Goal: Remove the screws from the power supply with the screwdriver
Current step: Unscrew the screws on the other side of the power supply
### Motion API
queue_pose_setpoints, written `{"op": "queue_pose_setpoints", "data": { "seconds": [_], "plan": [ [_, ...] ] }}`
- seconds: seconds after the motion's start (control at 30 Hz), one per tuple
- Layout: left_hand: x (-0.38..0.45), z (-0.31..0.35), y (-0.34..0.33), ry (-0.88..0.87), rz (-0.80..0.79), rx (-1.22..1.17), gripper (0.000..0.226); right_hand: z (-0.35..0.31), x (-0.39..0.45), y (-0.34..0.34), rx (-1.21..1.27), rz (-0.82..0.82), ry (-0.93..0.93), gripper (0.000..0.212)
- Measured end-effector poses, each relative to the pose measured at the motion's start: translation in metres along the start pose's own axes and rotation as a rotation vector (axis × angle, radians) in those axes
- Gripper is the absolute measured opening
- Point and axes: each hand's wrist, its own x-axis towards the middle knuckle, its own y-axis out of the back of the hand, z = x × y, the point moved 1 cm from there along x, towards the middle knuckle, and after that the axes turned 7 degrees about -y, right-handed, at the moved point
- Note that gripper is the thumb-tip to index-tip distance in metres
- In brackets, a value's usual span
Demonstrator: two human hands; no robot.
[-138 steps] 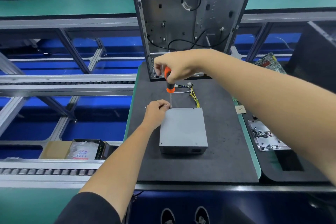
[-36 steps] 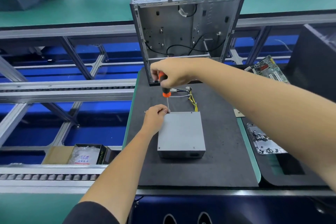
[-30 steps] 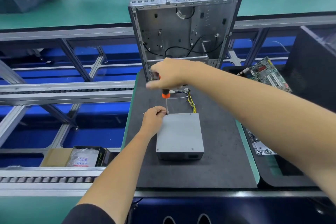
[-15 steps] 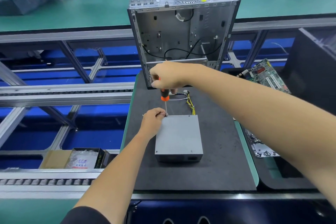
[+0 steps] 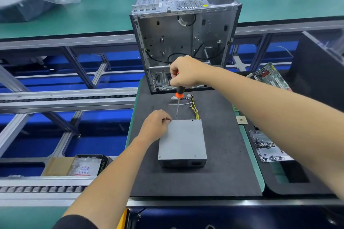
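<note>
Screwdriver (image 5: 178,98) near-upright, tip down

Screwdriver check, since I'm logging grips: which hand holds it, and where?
The right hand grips the screwdriver by its orange-and-black handle; the shaft is bare.

the single head view looked forward and down from close above the dark mat (image 5: 219,173) (no second view shared it).

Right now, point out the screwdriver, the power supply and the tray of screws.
screwdriver (image 5: 179,92): head view, on the orange-and-black handle below the right hand.
power supply (image 5: 182,140): head view, middle of its grey top plate.
tray of screws (image 5: 268,151): head view, bare patch of the tray.
</note>
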Motion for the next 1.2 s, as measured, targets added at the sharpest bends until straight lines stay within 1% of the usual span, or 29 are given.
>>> {"op": "queue_pose_setpoints", "data": {
  "seconds": [0.07,0.17,0.23,0.3,0.37,0.5,0.6,0.77,1.03,1.2],
  "plan": [
    [-0.002,-0.001,0.002,-0.043,-0.036,0.068,0.017,0.000,-0.002,-0.001,-0.011,0.007,0.000,0.007],
    [-0.004,-0.001,0.004,-0.089,-0.100,0.189,0.022,-0.002,-0.005,-0.002,-0.009,-0.006,0.003,0.007],
    [-0.005,0.001,0.005,-0.102,-0.109,0.198,0.021,-0.003,-0.007,-0.002,-0.007,-0.007,0.007,0.007],
    [-0.005,0.001,0.004,-0.089,-0.087,0.168,0.020,-0.006,-0.008,-0.002,-0.010,-0.003,0.012,0.007],
    [-0.005,0.001,0.004,-0.035,-0.049,0.101,0.018,-0.009,-0.009,-0.003,-0.006,-0.015,0.022,0.006],
    [-0.007,-0.004,0.002,0.167,0.077,-0.177,0.011,-0.014,-0.011,-0.007,-0.026,-0.035,0.041,0.008],
    [-0.007,-0.006,0.000,0.221,0.097,-0.292,0.012,-0.015,-0.011,-0.012,-0.042,-0.033,0.050,0.008],
    [-0.004,-0.008,0.000,0.216,0.040,-0.267,0.014,-0.013,-0.009,-0.015,-0.031,-0.046,0.038,0.006],
    [-0.001,-0.010,-0.003,0.198,0.034,-0.240,0.008,-0.010,-0.003,-0.015,-0.068,-0.014,0.040,0.009],
    [0.001,-0.009,-0.004,0.163,0.032,-0.197,0.009,-0.011,0.000,-0.017,-0.090,-0.010,0.052,0.009]
  ]
}}
